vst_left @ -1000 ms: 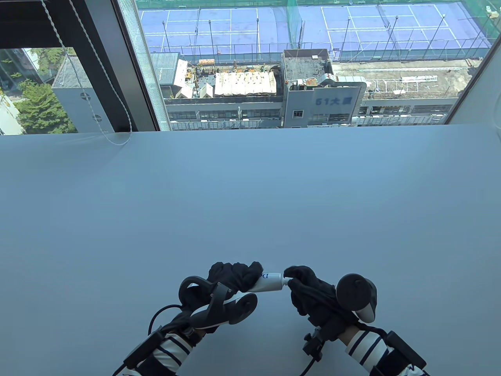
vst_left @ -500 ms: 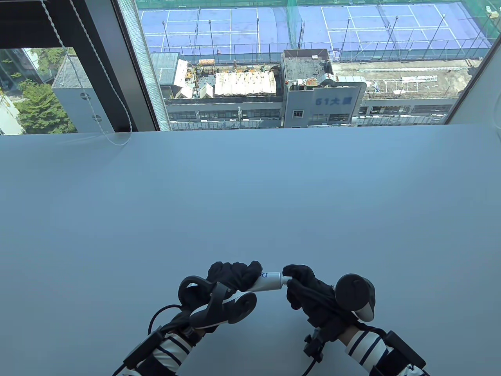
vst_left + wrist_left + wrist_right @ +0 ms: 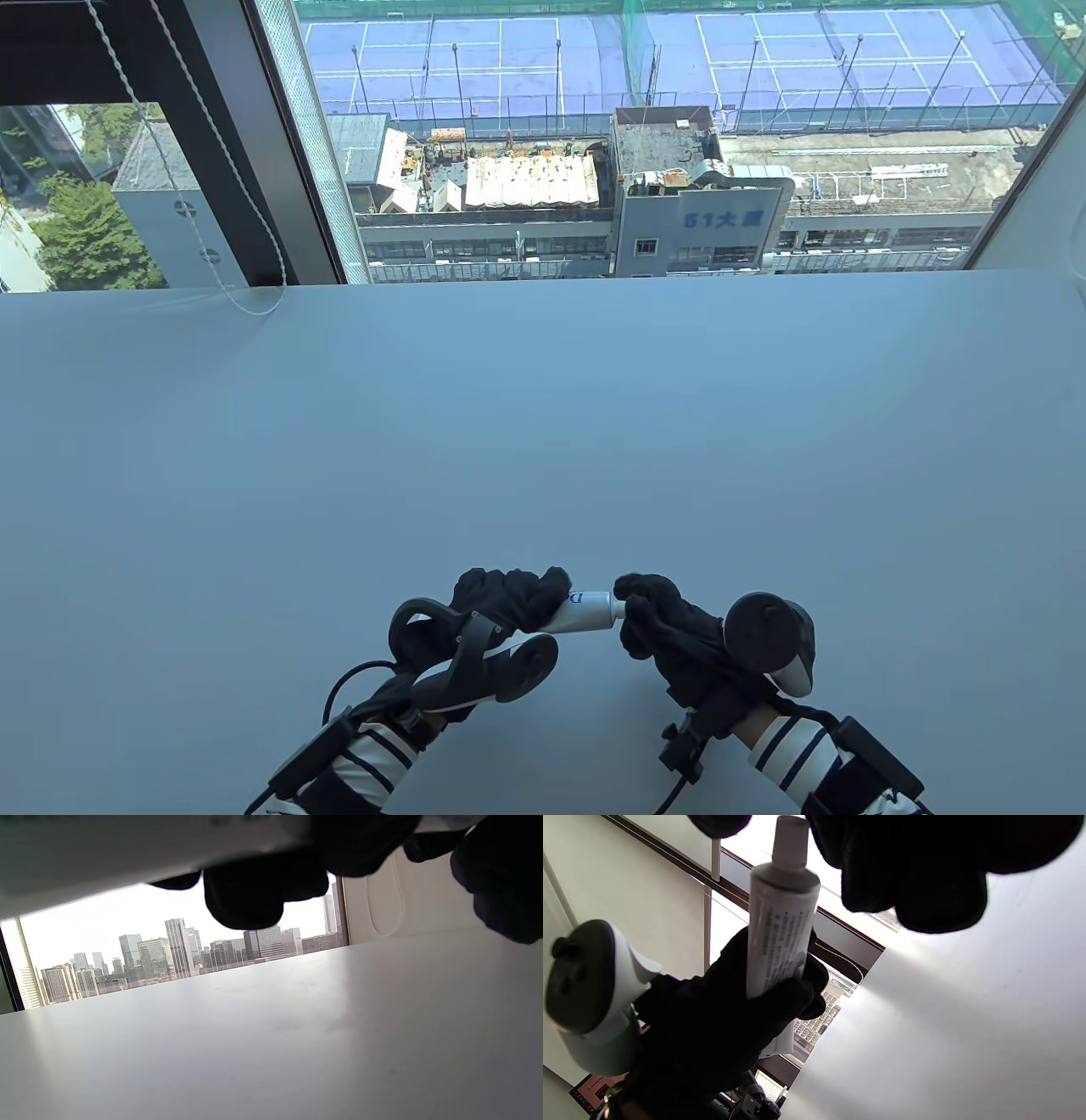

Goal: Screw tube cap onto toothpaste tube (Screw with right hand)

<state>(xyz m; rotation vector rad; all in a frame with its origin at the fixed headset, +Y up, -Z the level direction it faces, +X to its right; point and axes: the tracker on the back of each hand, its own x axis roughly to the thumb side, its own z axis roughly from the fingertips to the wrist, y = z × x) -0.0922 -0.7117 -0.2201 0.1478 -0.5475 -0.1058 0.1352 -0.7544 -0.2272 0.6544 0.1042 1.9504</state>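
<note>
Two hands meet over the near edge of the pale surface [image 3: 543, 424], and you have the toothpaste tube [image 3: 585, 613] bridged between them, raised off the surface. Your left hand [image 3: 501, 607] is clenched around the tube's body, fingers wrapped over it so that only the nozzle end sticks out toward your right hand [image 3: 666, 624]; a blue letter shows on the white tube just beside your left fingers. From the right wrist view the tube [image 3: 778, 929] stands with its printed side showing, your left hand [image 3: 729, 1018] closed round its lower part, and a narrow white neck at its top. Your right fingertips [image 3: 916, 895] are curled round that neck end, touching or just beside it; the tube cap itself is hidden under the black glove, so you cannot tell from these views whether it is seated on the threads. The left tracker [image 3: 583, 993] sits beside the tube on the back of your left hand. Beyond the tube, the surface runs to a window [image 3: 645, 136].
</note>
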